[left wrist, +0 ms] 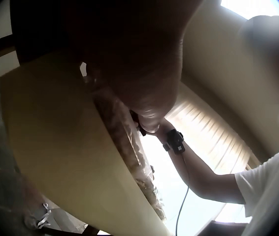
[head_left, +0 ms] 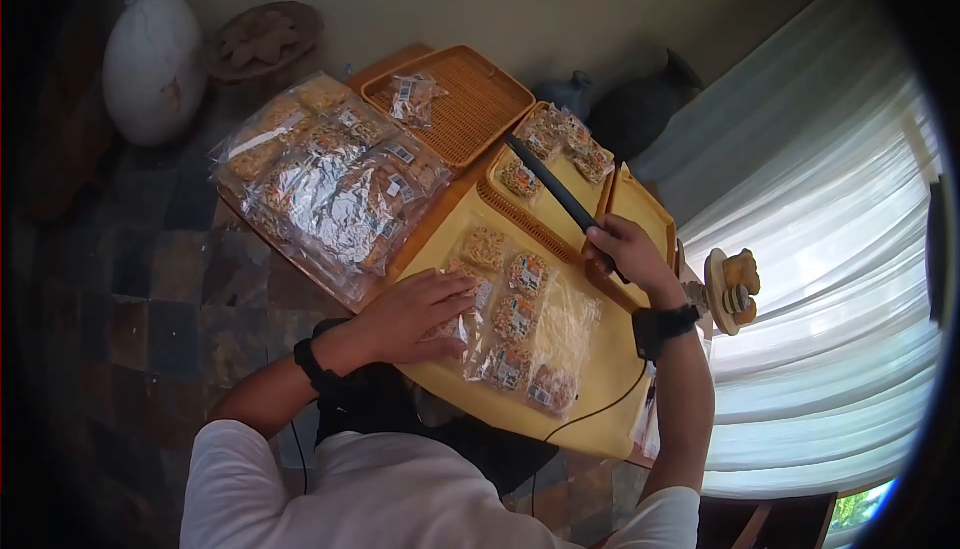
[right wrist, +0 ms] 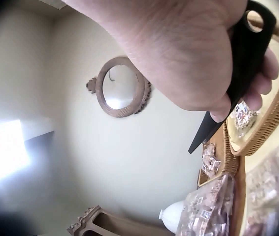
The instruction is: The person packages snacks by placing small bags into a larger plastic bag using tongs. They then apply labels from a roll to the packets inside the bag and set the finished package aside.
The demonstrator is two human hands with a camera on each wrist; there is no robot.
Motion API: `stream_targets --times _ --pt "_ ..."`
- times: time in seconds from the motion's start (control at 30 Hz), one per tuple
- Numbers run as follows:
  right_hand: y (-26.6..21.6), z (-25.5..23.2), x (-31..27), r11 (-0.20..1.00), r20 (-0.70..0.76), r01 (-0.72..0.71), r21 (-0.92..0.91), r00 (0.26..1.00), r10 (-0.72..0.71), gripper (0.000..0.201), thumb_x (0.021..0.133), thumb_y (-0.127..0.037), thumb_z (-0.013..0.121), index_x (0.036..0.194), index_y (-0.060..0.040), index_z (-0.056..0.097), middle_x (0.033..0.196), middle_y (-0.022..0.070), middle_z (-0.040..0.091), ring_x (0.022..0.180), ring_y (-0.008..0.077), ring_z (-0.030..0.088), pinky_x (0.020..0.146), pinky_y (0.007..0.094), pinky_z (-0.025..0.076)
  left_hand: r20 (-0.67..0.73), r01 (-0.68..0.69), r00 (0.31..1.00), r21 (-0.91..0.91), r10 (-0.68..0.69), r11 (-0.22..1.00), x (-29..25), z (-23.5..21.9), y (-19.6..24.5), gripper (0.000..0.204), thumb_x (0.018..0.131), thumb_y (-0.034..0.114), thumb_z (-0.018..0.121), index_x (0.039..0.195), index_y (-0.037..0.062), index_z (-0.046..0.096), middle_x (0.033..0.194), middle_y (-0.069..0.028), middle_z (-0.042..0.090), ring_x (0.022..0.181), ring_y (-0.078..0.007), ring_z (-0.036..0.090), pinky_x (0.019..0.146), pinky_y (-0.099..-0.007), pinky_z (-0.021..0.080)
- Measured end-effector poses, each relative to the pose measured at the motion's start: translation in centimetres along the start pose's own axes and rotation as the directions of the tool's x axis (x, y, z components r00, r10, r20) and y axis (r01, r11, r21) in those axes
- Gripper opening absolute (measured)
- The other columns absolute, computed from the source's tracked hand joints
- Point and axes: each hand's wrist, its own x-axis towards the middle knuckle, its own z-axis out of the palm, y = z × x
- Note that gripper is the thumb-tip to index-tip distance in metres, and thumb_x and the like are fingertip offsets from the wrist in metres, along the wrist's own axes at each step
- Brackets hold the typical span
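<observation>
My left hand [head_left: 420,317] lies with its fingers stretched out on the left side of a clear plastic bag [head_left: 572,334] of several snack packs. The packs, such as this one [head_left: 515,317], hold small pale and colourful pieces. In the left wrist view the hand [left wrist: 139,78] is dark and its fingertips are mostly hidden. My right hand [head_left: 632,252] grips a long black tool [head_left: 555,185] by its near end, with the far end pointing toward the baskets. The right wrist view shows a hole in the handle end of this tool [right wrist: 245,61], with thumb and fingers wrapped round it.
A larger heap of bagged packs [head_left: 330,174] covers the table's left side. Behind it stands a wicker tray [head_left: 470,99] with one small packet. Another basket [head_left: 540,231] holds several packs. A cake stand [head_left: 718,284] is by the curtain at right. A cable [head_left: 600,411] hangs from my right wrist.
</observation>
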Motion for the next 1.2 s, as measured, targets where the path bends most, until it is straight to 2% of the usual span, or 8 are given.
stream_targets --times 0.23,0.33,0.47,0.6,0.8,0.97,1.1,1.2 --pt "-6.3 4.5 15.2 0.961 0.122 0.049 -0.273 0.992 -0.016 0.035 0.109 -0.034 0.070 0.095 -0.0023 0.072 0.077 0.0034 0.071 0.064 0.0122 0.064 0.059 0.0304 0.053 -0.041 0.025 0.999 -0.060 -0.027 0.998 -0.7 -0.1 -0.7 0.071 0.099 0.055 0.073 0.147 0.0037 0.063 0.162 -0.0185 0.053 0.153 -0.0376 0.048 0.125 -0.0494 0.041" --pt "-6.8 5.2 18.9 0.983 0.266 0.055 -0.174 0.964 -0.006 0.034 0.108 -0.033 0.072 0.092 -0.0031 0.073 0.077 0.0036 0.071 0.062 0.0123 0.065 0.056 0.0306 0.052 -0.064 0.041 0.997 -0.150 -0.051 0.988 -0.9 0.6 -1.1 0.074 0.100 0.055 0.072 0.146 -0.0016 0.063 0.162 -0.0229 0.051 0.156 -0.0394 0.045 0.126 -0.0503 0.040" --pt "-8.6 7.3 20.8 0.996 0.308 -0.041 -0.078 0.949 0.063 0.031 0.108 -0.031 0.073 0.091 -0.0047 0.071 0.080 0.0033 0.073 0.062 0.0103 0.064 0.056 0.0284 0.051 -0.077 0.048 0.995 -0.146 -0.059 0.988 -1.0 0.5 -0.9 0.074 0.101 0.056 0.070 0.145 -0.0037 0.063 0.164 -0.0242 0.049 0.158 -0.0395 0.041 0.126 -0.0497 0.039" --pt "-7.5 8.8 22.7 0.998 0.317 0.028 -0.048 0.949 -0.011 0.029 0.108 -0.026 0.072 0.089 -0.0050 0.070 0.081 0.0041 0.074 0.063 0.0084 0.062 0.057 0.0271 0.048 -0.072 0.047 0.996 -0.140 -0.058 0.989 -1.0 0.7 -1.1 0.075 0.101 0.056 0.070 0.145 -0.0040 0.063 0.165 -0.0240 0.048 0.158 -0.0388 0.041 0.127 -0.0491 0.039" --pt "-6.6 10.0 20.9 0.990 0.189 0.137 -0.030 0.974 -0.129 0.028 0.108 -0.022 0.073 0.086 -0.0039 0.068 0.078 0.0045 0.073 0.065 0.0100 0.063 0.062 0.0287 0.050 -0.046 0.060 0.997 -0.140 -0.067 0.988 -1.0 0.3 -0.9 0.076 0.099 0.057 0.071 0.145 -0.0038 0.064 0.167 -0.0233 0.046 0.158 -0.0382 0.041 0.126 -0.0482 0.040" --pt "-5.9 7.6 16.6 0.992 0.176 0.080 0.102 0.979 -0.097 0.023 0.108 -0.020 0.071 0.093 -0.0031 0.069 0.079 0.0031 0.072 0.066 0.0106 0.062 0.064 0.0284 0.050 -0.029 0.064 0.997 -0.139 -0.068 0.988 -0.9 0.1 -0.9 0.076 0.097 0.056 0.072 0.147 -0.0006 0.063 0.167 -0.0226 0.046 0.158 -0.0394 0.041 0.127 -0.0488 0.037" --pt "-4.3 4.1 9.0 0.992 0.103 0.103 0.074 0.989 -0.110 0.019 0.109 -0.018 0.070 0.095 -0.0041 0.070 0.079 0.0015 0.071 0.069 0.0093 0.062 0.067 0.0267 0.050 0.000 0.046 0.999 -0.125 -0.046 0.991 -0.7 -0.3 -0.7 0.075 0.096 0.056 0.074 0.144 -0.0007 0.065 0.165 -0.0226 0.048 0.158 -0.0396 0.041 0.127 -0.0492 0.037" --pt "-1.7 1.2 0.6 0.999 0.044 -0.024 0.038 0.999 0.022 0.018 0.109 -0.018 0.070 0.096 -0.0044 0.070 0.080 0.0001 0.071 0.071 0.0079 0.062 0.068 0.0256 0.050 -0.038 0.064 0.997 -0.071 -0.067 0.995 -0.4 -0.6 -0.4 0.073 0.090 0.053 0.082 0.141 0.0031 0.067 0.161 -0.0196 0.053 0.154 -0.0393 0.047 0.123 -0.0496 0.043"
